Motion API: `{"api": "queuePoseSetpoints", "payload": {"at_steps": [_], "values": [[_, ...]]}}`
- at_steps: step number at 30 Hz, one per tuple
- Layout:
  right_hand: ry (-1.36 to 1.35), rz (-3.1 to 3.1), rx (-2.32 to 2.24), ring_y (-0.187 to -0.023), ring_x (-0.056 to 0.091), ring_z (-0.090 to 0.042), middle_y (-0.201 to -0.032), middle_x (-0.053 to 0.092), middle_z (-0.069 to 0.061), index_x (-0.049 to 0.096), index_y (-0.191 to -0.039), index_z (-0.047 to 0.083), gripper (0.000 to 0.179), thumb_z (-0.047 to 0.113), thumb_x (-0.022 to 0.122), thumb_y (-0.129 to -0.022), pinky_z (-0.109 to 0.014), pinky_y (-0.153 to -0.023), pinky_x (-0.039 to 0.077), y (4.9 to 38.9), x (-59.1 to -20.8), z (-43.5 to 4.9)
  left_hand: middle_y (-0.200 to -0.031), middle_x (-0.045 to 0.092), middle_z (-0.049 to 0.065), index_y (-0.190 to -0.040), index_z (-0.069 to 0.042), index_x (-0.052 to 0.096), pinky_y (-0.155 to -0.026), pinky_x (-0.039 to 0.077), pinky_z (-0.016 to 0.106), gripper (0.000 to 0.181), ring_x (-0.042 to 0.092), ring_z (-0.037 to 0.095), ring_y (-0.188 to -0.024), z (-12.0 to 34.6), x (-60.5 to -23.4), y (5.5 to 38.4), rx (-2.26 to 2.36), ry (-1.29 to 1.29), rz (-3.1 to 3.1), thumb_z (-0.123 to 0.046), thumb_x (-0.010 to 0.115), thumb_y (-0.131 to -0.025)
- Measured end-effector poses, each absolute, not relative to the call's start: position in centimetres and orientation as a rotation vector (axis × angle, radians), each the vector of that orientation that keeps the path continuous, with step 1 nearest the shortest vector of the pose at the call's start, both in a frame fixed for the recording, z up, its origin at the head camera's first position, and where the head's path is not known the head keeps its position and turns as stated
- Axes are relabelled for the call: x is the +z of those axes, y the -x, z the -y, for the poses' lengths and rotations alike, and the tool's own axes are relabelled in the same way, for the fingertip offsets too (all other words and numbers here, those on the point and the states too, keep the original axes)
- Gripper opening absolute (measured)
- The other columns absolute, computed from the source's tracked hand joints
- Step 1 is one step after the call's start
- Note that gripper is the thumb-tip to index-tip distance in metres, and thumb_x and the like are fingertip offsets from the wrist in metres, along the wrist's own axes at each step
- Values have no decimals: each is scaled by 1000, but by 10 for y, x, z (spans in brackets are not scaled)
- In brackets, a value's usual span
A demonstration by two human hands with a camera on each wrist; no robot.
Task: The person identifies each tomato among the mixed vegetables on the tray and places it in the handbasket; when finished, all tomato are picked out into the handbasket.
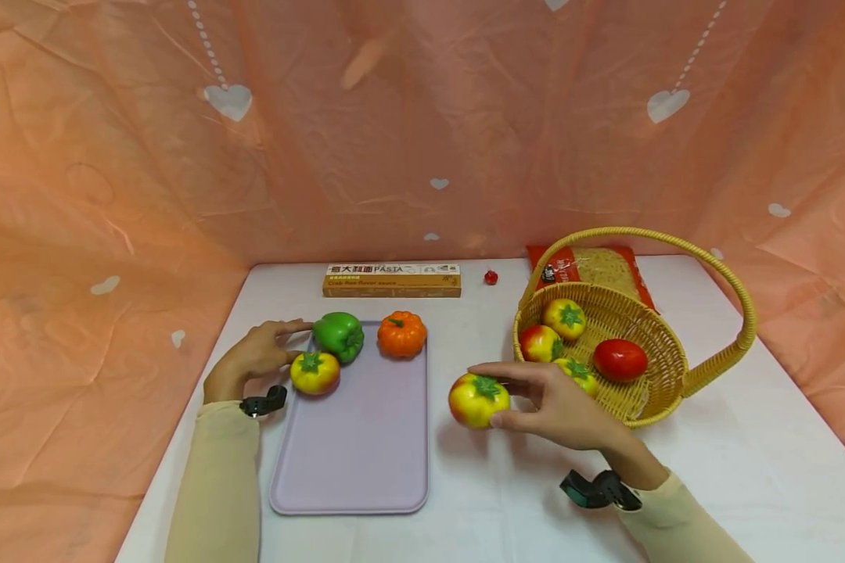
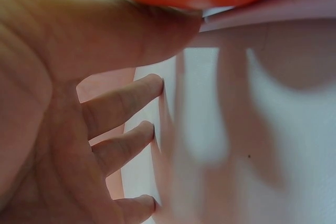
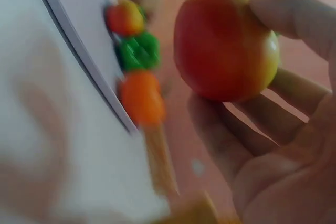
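Note:
In the head view my right hand (image 1: 559, 407) holds a yellow-and-red tomato (image 1: 477, 400) between thumb and fingers, raised between the tray and the basket. The right wrist view shows the same tomato (image 3: 223, 45) pinched at its sides. My left hand (image 1: 257, 360) is at the upper left edge of the lilac tray (image 1: 366, 461), fingers spread. Its thumb touches another yellow-and-red tomato (image 1: 315, 374), and its index fingertip reaches a green bell pepper (image 1: 339, 336). In the left wrist view the other fingers (image 2: 123, 106) meet the white surface. An orange pumpkin (image 1: 402, 335) sits at the tray's far right corner.
A wicker basket (image 1: 665, 336) with a tall handle stands right, holding several yellow-and-red tomatoes (image 1: 565, 318) and a red oval tomato (image 1: 620, 360). Behind it lies a red pasta bag (image 1: 605, 270). A pasta box (image 1: 392, 280) and a small red item (image 1: 490, 277) are at the back.

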State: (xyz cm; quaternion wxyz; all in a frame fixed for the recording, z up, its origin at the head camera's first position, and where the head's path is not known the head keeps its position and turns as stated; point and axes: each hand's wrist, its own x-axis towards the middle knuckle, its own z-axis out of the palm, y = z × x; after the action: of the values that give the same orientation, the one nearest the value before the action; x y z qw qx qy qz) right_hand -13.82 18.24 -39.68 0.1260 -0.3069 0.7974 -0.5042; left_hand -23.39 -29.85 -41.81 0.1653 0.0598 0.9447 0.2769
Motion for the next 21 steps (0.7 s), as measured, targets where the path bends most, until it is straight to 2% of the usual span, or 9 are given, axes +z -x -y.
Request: {"api": "queuePoseSetpoints", "payload": {"at_steps": [3,6,10,14,16,21], "values": [[868,-2350,-1522,-122,72,-12,-146,72,-6,67,-151,17,54,8,80,-99,-25,-104,60,132,-392,-213,-170,43,28,-160,-14,57,-126,22,81,63,31,62,-157,298,-417,234,794,-178,-2686,-14,72,-99],[853,-2440,-1548,-119,73,-9,-142,73,-5,68,-150,14,55,1,80,-98,-24,-99,62,127,-387,-242,-171,42,27,-160,-12,58,-126,21,80,62,29,61,-158,299,-416,234,808,-183,-2683,-14,72,-100],[771,-2604,-1552,-118,73,-3,-137,73,9,68,-149,8,55,-5,79,-96,-19,-96,62,120,-382,-270,-171,42,26,-160,-11,57,-127,21,80,61,29,60,-158,299,-415,233,818,-189,-2684,-13,71,-100],[611,-2751,-1532,-115,72,4,-136,69,20,66,-149,5,55,-2,80,-97,-13,-93,60,121,-382,-287,-169,43,29,-159,-10,58,-126,23,80,62,31,61,-157,299,-415,234,805,-204,-2701,-11,71,-99],[518,-2813,-1501,-113,71,8,-137,69,15,67,-150,7,54,4,81,-98,-11,-91,58,124,-384,-292,-169,43,30,-159,-10,58,-126,23,79,62,31,61,-157,299,-416,234,804,-208,-2707,-10,72,-98],[365,-2829,-1447,-112,65,15,-147,65,-19,64,-152,6,54,14,80,-101,-7,-90,56,135,-392,-299,-169,44,30,-159,-10,58,-126,24,79,62,32,61,-157,298,-417,234,798,-220,-2706,-12,72,-99]]}}
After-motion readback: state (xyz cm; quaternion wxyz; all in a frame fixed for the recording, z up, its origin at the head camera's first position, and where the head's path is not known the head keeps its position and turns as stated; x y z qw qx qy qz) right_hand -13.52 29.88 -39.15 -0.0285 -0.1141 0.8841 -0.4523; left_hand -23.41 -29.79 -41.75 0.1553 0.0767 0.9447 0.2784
